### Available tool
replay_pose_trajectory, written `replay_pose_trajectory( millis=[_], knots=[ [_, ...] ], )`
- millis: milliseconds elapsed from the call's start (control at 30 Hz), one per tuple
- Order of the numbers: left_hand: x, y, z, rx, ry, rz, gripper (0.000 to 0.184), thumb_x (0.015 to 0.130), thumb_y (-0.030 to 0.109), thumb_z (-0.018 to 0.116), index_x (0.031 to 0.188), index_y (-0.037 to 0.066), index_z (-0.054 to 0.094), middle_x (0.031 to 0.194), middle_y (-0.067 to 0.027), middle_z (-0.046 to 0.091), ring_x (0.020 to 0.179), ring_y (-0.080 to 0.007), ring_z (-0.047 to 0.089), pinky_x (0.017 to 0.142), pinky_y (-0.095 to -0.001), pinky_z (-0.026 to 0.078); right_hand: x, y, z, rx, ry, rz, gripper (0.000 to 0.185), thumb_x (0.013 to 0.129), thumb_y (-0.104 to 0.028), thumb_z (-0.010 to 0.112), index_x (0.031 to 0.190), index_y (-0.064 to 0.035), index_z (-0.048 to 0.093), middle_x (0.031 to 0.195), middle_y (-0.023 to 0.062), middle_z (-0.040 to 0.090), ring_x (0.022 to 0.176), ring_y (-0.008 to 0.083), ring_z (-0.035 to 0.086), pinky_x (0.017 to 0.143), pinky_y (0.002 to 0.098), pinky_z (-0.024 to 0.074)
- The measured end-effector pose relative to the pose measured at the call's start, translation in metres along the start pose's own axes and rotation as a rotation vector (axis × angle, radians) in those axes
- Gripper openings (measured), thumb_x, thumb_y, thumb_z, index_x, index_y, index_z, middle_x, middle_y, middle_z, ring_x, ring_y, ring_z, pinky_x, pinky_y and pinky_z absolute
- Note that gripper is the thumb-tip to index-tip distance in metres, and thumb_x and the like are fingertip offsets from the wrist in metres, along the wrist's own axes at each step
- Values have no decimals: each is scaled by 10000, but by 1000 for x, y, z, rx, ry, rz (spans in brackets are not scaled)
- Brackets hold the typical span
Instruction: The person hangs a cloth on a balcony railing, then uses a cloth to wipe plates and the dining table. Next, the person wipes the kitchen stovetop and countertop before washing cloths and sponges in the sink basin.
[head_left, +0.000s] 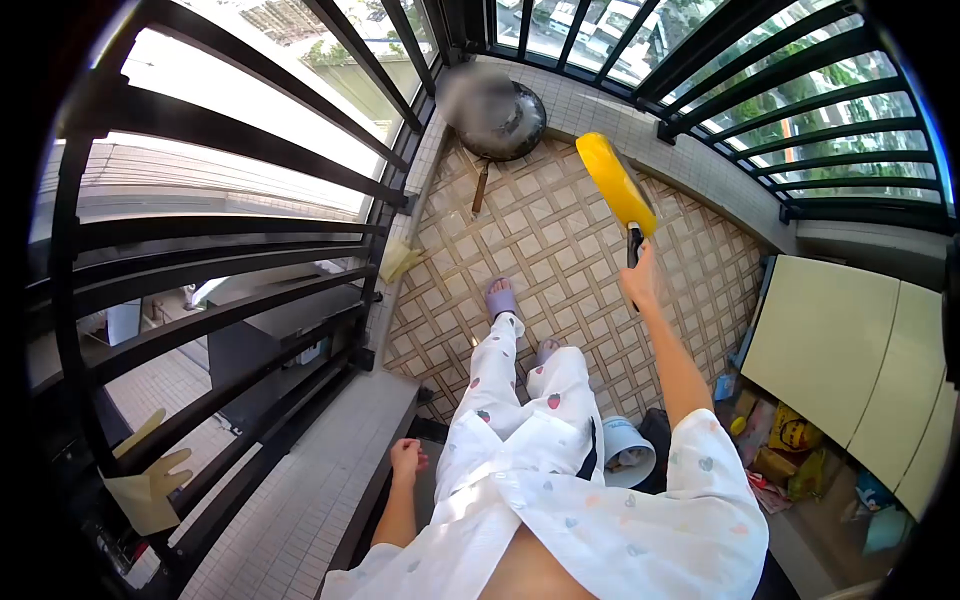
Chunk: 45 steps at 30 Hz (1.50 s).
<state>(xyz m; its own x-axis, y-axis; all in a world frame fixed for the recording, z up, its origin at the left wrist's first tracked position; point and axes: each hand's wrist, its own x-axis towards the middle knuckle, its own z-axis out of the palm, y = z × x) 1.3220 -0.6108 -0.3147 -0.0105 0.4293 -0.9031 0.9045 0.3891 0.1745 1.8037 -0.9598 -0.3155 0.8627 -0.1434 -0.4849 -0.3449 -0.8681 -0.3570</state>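
Held out over the floor on the right, a yellow frying pan (612,180) stands tilted on edge, its dark inner side partly showing. My right hand (643,280) is wrapped round its black handle. Low on the left, beside my thigh, is my left hand (408,457), with fingers loosely curled and nothing visible in them. A black wok (518,125) sits in the far corner, partly covered by a blurred patch. A brown handle (480,190) points from it towards me across the tiles.
Dark railings (250,225) run along the left and far sides above a tiled ledge. Pale rubber gloves (150,490) hang on the left rail. A white bucket (628,460) stands by my right leg. At right is a cream cabinet (820,340) with packets (795,430) beside it.
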Motion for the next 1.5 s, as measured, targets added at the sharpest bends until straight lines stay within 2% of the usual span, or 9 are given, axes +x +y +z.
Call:
replay_pose_trajectory(
  millis=[333,467,633,733,900,967,1100,1333,1500],
  knots=[
    [49,-7,70,68,128,-262,168,838,108,623,984,30,593,768,-54,598,596,-153,583,523,-276,508,253,-11,122,-239,108,65,350,752,-203,627,1013,-12,495,883,210,646,850,402,625,743,484,474],
    [124,11,125,58,178,-51,326,796,88,670,1096,-7,583,822,-60,607,715,-143,576,608,-276,485,331,4,181,-270,179,61,374,755,-219,638,1027,-8,490,890,213,650,849,395,628,743,478,473],
    [288,127,190,632,178,423,551,778,190,654,1273,37,467,1286,-150,467,1204,-338,437,964,-425,389,361,24,279,-289,216,87,429,760,-223,644,1090,-5,477,936,238,637,901,387,621,759,472,469],
    [356,195,220,776,356,392,531,786,166,635,1275,56,458,1369,-110,379,1237,-308,386,948,-493,375,375,48,336,-203,293,46,497,786,-230,639,1169,6,429,994,255,620,940,406,607,790,476,464],
    [437,277,231,879,585,531,478,773,129,638,1229,63,509,1392,-126,346,1254,-336,349,950,-519,359,440,103,430,-125,99,39,625,812,-232,648,1249,40,292,1076,278,590,1021,434,571,883,496,439],
    [453,294,228,1022,727,682,458,779,123,628,1218,49,520,1411,-139,329,1272,-350,330,960,-529,345,453,106,444,-107,70,85,624,805,-221,659,1241,55,309,1104,278,583,1044,428,565,895,489,438],
    [492,302,221,1168,756,584,453,804,120,597,1240,36,505,1420,-131,331,1290,-334,315,970,-533,334,486,125,469,-41,55,92,610,792,-207,680,1227,88,373,1144,276,571,1078,408,557,936,445,427],
    [452,301,196,752,592,688,425,878,123,528,1283,6,476,1395,-143,389,1277,-310,367,1013,-452,335,500,167,448,-15,-219,-47,610,789,-173,663,1280,82,405,1207,246,555,1158,360,522,971,394,407],
    [348,293,176,395,438,873,394,924,139,484,1283,-24,479,1351,-173,440,1235,-343,422,1031,-377,333,386,115,361,-12,-275,-177,344,806,-193,629,1063,32,587,922,160,654,886,280,628,791,370,483]
  ],
)
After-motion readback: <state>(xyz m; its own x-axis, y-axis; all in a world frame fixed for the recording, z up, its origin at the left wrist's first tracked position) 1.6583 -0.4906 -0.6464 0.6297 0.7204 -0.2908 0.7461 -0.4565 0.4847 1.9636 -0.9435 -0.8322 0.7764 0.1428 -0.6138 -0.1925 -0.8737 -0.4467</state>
